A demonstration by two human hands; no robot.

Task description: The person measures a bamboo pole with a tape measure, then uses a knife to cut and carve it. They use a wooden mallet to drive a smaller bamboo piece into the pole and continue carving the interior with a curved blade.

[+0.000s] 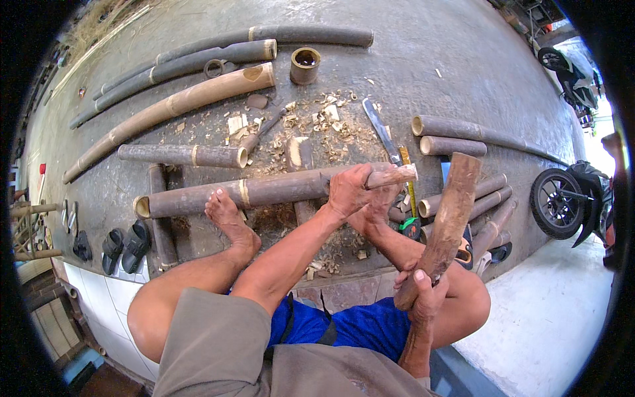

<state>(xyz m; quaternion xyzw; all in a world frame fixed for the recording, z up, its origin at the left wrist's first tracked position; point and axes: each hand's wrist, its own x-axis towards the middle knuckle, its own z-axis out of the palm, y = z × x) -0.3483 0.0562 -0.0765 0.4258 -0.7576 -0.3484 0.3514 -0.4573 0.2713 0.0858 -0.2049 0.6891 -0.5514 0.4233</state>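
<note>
L hand [349,190] closed round a pale stubby wooden stick [395,176] at the R end of a long grey-brown bamboo pole [284,188], ctr frame. R hand [425,296], lower R, grips a thick brown wooden billet [451,215]. Upper ctr — upright brown bamboo cup [305,75], dark inside, contents unclear.

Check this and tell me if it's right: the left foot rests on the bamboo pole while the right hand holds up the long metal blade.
One thing is wrong: the right hand holds up a thick piece of wood; the long metal blade lies on the floor, as the head view shows. The left foot does rest on the bamboo pole.
</note>
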